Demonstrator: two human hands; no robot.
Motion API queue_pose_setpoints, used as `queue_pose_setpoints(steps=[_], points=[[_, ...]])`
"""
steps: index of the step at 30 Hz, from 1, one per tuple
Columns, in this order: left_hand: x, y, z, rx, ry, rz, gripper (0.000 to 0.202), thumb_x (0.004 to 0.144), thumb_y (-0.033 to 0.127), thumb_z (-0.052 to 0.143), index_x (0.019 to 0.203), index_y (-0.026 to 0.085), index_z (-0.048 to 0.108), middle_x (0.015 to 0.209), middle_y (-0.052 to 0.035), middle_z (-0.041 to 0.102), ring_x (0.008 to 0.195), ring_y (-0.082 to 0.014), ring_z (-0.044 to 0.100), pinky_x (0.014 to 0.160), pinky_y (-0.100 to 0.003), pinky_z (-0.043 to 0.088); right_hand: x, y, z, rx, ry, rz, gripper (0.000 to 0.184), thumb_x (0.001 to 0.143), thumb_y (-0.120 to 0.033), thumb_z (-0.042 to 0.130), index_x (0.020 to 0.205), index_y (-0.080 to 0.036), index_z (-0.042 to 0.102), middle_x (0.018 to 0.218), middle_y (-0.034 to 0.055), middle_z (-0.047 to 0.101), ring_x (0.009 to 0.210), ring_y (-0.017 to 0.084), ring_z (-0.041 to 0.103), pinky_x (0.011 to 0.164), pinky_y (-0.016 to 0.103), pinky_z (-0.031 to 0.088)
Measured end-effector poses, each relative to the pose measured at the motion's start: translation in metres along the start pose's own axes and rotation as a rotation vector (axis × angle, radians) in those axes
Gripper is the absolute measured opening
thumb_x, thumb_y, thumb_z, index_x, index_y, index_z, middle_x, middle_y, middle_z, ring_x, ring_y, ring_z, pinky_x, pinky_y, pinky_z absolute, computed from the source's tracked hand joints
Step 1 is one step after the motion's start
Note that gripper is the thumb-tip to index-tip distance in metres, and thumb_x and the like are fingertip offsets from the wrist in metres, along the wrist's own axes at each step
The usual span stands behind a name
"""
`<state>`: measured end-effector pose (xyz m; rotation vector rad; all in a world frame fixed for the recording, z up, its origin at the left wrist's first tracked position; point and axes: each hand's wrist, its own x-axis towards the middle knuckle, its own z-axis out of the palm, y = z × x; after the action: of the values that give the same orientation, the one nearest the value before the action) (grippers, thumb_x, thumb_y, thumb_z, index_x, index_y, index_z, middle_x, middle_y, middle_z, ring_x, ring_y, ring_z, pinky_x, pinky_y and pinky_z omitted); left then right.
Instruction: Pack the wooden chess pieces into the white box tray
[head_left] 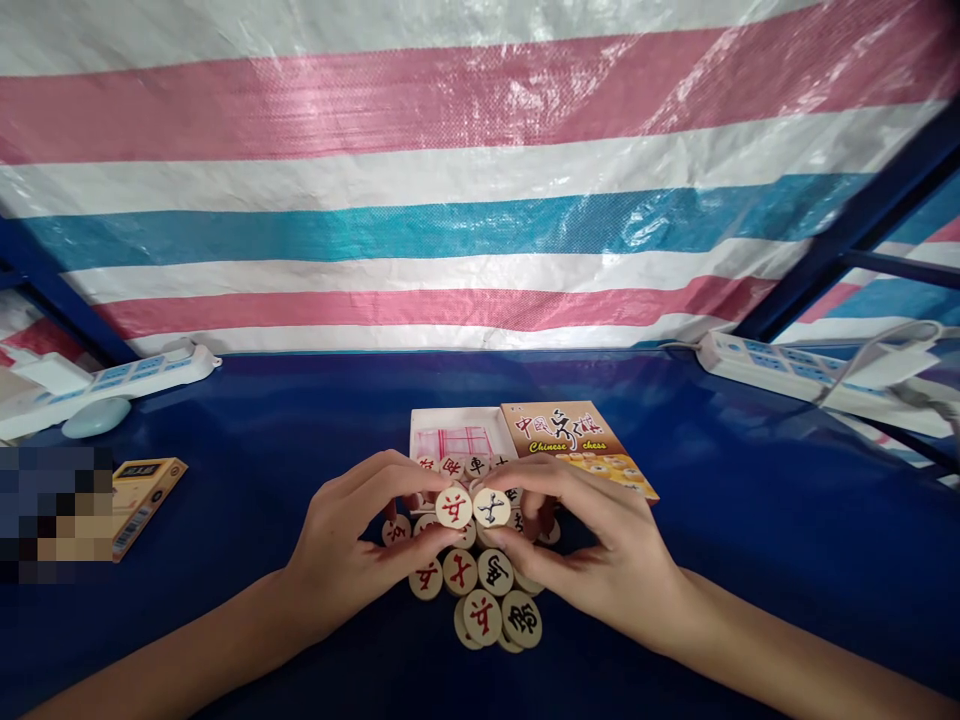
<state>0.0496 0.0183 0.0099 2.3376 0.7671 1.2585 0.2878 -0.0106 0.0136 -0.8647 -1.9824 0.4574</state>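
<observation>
Between thumb and forefinger, my left hand (345,525) pinches a Chinese chess piece with a red character (454,508). My right hand (600,530) grips a Chinese chess piece with a black character (492,508) the same way. The two discs are side by side, faces toward me, edges touching or nearly so. Below and behind them lies a pile of round wooden pieces, among them a red-marked piece (482,616) and a black-marked piece (522,619) at the front. My hands and the held discs hide part of the pile.
Behind the pile sit an open white box (418,432) and its Chinese chess lid (559,430). A small yellow box (150,500) lies at left. Power strips (161,370) stand in both back corners, with a pale computer mouse (96,418) by the left one. Striped sheeting (420,230) hangs behind.
</observation>
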Motion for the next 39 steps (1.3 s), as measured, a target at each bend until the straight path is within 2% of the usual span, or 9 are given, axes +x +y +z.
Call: queue_pose_setpoints(steps=[6, 11, 16, 20, 22, 26, 29, 33, 39], points=[[-0.002, 0.002, 0.000, 0.043, 0.005, -0.006, 0.031, 0.081, 0.019, 0.076, 0.109, 0.023, 0.063, 0.086, 0.0008, 0.066, 0.069, -0.0089, 0.059, 0.056, -0.021, 0.050, -0.001, 0.002, -0.001, -0.025, -0.014, -0.016, 0.037, 0.085, -0.020, 0.070, 0.119, -0.026, 0.060, 0.101, 0.0017, 0.067, 0.064, 0.008, 0.057, 0.058, 0.025, 0.051], [0.009, 0.000, -0.003, 0.115, 0.045, -0.112, 0.019, 0.086, 0.021, 0.069, 0.105, 0.025, 0.065, 0.093, 0.0014, 0.066, 0.075, -0.0097, 0.061, 0.062, -0.023, 0.052, 0.008, 0.010, -0.010, -0.110, 0.046, 0.006, 0.030, 0.086, -0.025, 0.069, 0.115, -0.024, 0.062, 0.094, 0.0013, 0.067, 0.061, 0.009, 0.058, 0.056, 0.024, 0.050], [0.029, -0.027, -0.005, 0.168, 0.104, -0.171, 0.015, 0.091, 0.023, 0.063, 0.106, 0.024, 0.065, 0.118, -0.0036, 0.063, 0.112, -0.0190, 0.060, 0.089, -0.035, 0.056, 0.027, 0.021, -0.024, -0.318, 0.090, 0.155, 0.024, 0.091, -0.032, 0.063, 0.113, -0.023, 0.064, 0.082, 0.0009, 0.066, 0.069, 0.014, 0.061, 0.060, 0.027, 0.050], [0.033, -0.041, -0.003, 0.302, 0.010, -0.132, 0.016, 0.090, 0.026, 0.064, 0.106, 0.026, 0.065, 0.128, -0.0026, 0.061, 0.128, -0.0231, 0.052, 0.109, -0.048, 0.043, 0.036, 0.028, -0.027, -0.458, -0.022, 0.149, 0.022, 0.091, -0.031, 0.061, 0.111, -0.024, 0.064, 0.098, 0.0047, 0.070, 0.094, 0.022, 0.063, 0.073, 0.034, 0.053], [0.031, -0.043, -0.003, 0.342, -0.029, -0.113, 0.017, 0.090, 0.027, 0.064, 0.108, 0.026, 0.065, 0.131, -0.0028, 0.059, 0.131, -0.0243, 0.049, 0.108, -0.050, 0.043, 0.036, 0.031, -0.025, -0.488, -0.063, 0.112, 0.023, 0.090, -0.029, 0.060, 0.112, -0.023, 0.065, 0.101, 0.0059, 0.071, 0.104, 0.024, 0.061, 0.080, 0.038, 0.053], [0.029, -0.043, -0.003, 0.383, -0.068, -0.146, 0.018, 0.091, 0.030, 0.063, 0.108, 0.026, 0.065, 0.132, -0.0035, 0.059, 0.132, -0.0266, 0.048, 0.106, -0.052, 0.045, 0.034, 0.036, -0.020, -0.556, -0.075, 0.021, 0.027, 0.090, -0.025, 0.060, 0.115, -0.020, 0.065, 0.096, 0.0084, 0.073, 0.106, 0.027, 0.060, 0.083, 0.043, 0.052], [0.027, -0.041, -0.004, 0.388, -0.097, -0.162, 0.019, 0.093, 0.028, 0.058, 0.112, 0.027, 0.064, 0.135, -0.0028, 0.057, 0.135, -0.0258, 0.045, 0.108, -0.050, 0.043, 0.031, 0.038, -0.017, -0.595, -0.092, -0.023, 0.028, 0.091, -0.023, 0.059, 0.118, -0.020, 0.064, 0.106, 0.0090, 0.072, 0.110, 0.029, 0.058, 0.085, 0.044, 0.051], [0.025, -0.035, -0.004, 0.397, -0.152, -0.095, 0.022, 0.096, 0.024, 0.053, 0.115, 0.028, 0.063, 0.138, -0.0021, 0.055, 0.138, -0.0243, 0.042, 0.110, -0.049, 0.041, 0.030, 0.037, -0.015, -0.543, -0.159, -0.036, 0.023, 0.095, -0.023, 0.054, 0.115, -0.021, 0.065, 0.110, 0.0064, 0.070, 0.114, 0.027, 0.056, 0.090, 0.043, 0.049], [0.023, -0.031, -0.003, 0.397, -0.193, -0.011, 0.023, 0.096, 0.019, 0.050, 0.108, 0.027, 0.069, 0.116, -0.0015, 0.068, 0.124, -0.0239, 0.054, 0.102, -0.046, 0.045, 0.029, 0.036, -0.016, -0.476, -0.179, -0.032, 0.023, 0.095, -0.017, 0.049, 0.112, -0.020, 0.066, 0.108, 0.0062, 0.071, 0.114, 0.026, 0.058, 0.097, 0.046, 0.047]])
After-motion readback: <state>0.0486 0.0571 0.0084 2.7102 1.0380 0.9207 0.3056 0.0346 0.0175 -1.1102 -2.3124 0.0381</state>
